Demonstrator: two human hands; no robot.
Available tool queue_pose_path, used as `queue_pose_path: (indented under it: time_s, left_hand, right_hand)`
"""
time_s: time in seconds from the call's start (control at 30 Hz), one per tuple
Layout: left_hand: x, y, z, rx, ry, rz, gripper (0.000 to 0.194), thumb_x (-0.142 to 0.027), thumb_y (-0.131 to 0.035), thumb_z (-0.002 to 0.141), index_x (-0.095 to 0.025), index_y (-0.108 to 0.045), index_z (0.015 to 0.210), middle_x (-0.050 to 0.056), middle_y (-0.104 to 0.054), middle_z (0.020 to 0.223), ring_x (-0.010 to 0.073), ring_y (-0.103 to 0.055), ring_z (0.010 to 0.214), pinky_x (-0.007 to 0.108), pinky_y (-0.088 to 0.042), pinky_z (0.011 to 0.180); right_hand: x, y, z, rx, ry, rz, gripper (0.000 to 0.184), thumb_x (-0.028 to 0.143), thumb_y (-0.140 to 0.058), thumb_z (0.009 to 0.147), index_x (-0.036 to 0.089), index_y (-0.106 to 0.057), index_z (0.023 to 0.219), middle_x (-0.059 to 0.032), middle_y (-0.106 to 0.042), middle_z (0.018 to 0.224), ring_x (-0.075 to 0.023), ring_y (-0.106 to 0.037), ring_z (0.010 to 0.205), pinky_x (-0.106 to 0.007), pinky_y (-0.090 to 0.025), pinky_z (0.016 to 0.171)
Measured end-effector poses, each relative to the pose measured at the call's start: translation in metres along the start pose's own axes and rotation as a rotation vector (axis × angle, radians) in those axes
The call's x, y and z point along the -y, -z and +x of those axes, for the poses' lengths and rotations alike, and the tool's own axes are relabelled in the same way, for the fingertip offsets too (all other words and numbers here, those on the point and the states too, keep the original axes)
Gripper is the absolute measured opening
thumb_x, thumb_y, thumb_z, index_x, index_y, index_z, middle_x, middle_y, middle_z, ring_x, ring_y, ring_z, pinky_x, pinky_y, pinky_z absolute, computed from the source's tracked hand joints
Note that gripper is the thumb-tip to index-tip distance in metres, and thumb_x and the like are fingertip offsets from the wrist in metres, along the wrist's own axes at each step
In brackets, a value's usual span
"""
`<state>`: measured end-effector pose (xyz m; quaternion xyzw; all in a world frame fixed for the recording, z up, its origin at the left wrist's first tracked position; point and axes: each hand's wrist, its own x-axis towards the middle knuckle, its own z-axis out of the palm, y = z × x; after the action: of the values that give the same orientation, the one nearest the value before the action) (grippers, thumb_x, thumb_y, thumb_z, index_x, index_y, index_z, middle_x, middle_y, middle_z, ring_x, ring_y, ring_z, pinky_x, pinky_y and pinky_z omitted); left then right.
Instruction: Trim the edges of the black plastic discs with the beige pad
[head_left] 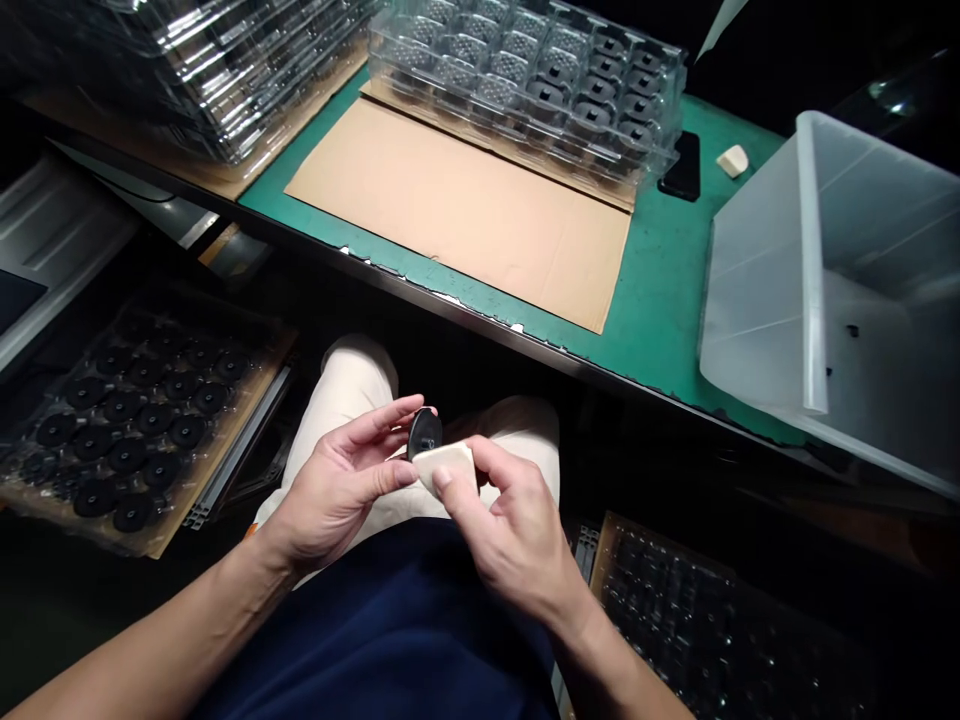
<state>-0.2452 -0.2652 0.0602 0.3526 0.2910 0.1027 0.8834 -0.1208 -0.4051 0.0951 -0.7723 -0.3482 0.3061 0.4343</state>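
Over my lap, my left hand (349, 475) grips a small round black disc-shaped part (425, 434) between thumb and fingers, its face turned to the right. My right hand (506, 510) pinches a cream-coloured pad (448, 468), like a piece of sponge or folded cloth, with the thumb on top. The pad lies against the lower edge of the black part, covering some of it. The fingertips behind the disc are partly hidden.
A green bench (660, 300) holds a cardboard sheet (465, 210), a clear tray with black parts (525, 80), stacked trays (225, 80), a phone (681, 168), a cream block (733, 161) and a plastic bin (757, 280). Trays of black parts (124, 405) and dark pieces (697, 620) sit lower down.
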Motion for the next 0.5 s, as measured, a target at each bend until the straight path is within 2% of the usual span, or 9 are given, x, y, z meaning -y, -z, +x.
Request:
queue_pose_path:
  time_s: [0.1, 0.27, 0.4, 0.5]
  left_hand:
    - [0.001, -0.004, -0.002, 0.038, -0.083, 0.045, 0.057, -0.007, -0.088, 0.077, -0.031, -0.075, 0.127, 0.005, -0.07, 0.135, 0.0195, -0.068, 0.121, 0.021, -0.058, 0.1]
    - [-0.014, -0.008, -0.009, -0.047, -0.176, 0.073, 0.06, -0.005, -0.088, 0.075, -0.032, -0.075, 0.127, 0.003, -0.071, 0.133, 0.02, -0.068, 0.121, 0.019, -0.058, 0.097]
    - [-0.022, -0.007, -0.012, -0.059, -0.129, 0.117, 0.057, -0.01, -0.09, 0.076, -0.031, -0.076, 0.126, 0.004, -0.071, 0.132, 0.0209, -0.067, 0.12, 0.019, -0.057, 0.097]
    - [-0.022, -0.004, -0.013, -0.031, -0.035, 0.119, 0.053, -0.016, -0.09, 0.078, -0.029, -0.076, 0.128, 0.007, -0.074, 0.127, 0.0216, -0.069, 0.116, 0.021, -0.057, 0.096]
  right_hand:
    - [0.013, 0.0, -0.001, -0.062, 0.038, 0.064, 0.022, 0.032, -0.057, 0.103, 0.018, -0.065, 0.089, 0.0016, -0.053, 0.074, -0.0135, -0.048, 0.066, -0.029, -0.035, 0.059]
    - [0.019, 0.007, 0.0, -0.071, 0.151, -0.093, 0.023, 0.027, -0.058, 0.1, 0.019, -0.058, 0.078, 0.0012, -0.047, 0.071, -0.0149, -0.042, 0.066, -0.033, -0.032, 0.064]
    - [0.006, 0.01, 0.004, -0.13, 0.233, -0.247, 0.023, 0.025, -0.055, 0.101, 0.019, -0.056, 0.079, -0.0002, -0.046, 0.071, -0.0165, -0.04, 0.067, -0.035, -0.03, 0.065]
    - [-0.001, 0.009, 0.005, -0.16, 0.288, -0.347, 0.022, 0.022, -0.054, 0.102, 0.018, -0.057, 0.081, -0.0015, -0.048, 0.075, -0.0176, -0.041, 0.071, -0.037, -0.031, 0.069]
